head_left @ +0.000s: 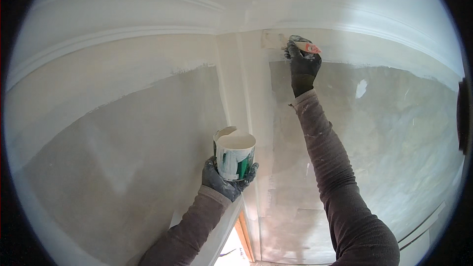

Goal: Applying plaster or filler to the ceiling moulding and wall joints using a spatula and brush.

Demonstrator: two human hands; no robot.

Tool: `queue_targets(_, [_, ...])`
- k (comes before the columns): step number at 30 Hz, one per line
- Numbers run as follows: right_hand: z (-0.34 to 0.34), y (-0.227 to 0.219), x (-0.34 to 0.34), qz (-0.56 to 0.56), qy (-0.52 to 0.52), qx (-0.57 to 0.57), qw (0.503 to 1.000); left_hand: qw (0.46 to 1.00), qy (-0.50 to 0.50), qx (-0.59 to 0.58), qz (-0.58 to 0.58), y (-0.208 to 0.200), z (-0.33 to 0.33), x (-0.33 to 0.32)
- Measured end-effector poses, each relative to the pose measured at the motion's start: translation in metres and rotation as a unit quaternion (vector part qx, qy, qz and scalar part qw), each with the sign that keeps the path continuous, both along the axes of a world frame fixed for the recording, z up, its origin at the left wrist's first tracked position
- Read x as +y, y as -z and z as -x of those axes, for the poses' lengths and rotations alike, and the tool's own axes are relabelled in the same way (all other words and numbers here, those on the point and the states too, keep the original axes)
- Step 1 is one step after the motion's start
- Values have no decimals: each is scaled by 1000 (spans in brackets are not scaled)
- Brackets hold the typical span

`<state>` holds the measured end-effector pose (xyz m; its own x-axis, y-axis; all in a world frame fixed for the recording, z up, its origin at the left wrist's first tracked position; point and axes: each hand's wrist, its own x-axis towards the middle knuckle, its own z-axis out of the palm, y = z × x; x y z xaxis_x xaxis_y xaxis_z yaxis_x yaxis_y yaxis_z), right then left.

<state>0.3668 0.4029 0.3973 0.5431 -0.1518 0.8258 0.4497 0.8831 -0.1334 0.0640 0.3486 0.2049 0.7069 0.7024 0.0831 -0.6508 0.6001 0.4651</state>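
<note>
Right hand (303,64), upper centre, grips 1 paintbrush (276,40) flat against the wall top; left hand (224,180) cups paint tub (234,153) upright, centre, within dipping reach.

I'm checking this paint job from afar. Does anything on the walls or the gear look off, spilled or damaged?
A small bright white patch sits alone on the grey right wall, apart from the painted band above. The paint tub in the left hand has smeared sides. The right hand holds the brush up high. Nothing looks spilled.

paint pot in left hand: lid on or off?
Off. The paint pot in the left hand has an open top showing white paint inside.
</note>
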Motion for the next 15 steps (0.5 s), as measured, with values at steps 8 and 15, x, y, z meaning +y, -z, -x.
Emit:
queue_targets(8, [-14, 3, -18, -7, -6, 2, 1000, 1000, 13, 6, 7, -1, 0, 0])
queue_targets(15, [-18, 3, -37, -18, -49, 31, 998, 1000, 2, -10, -3, -2, 1, 0])
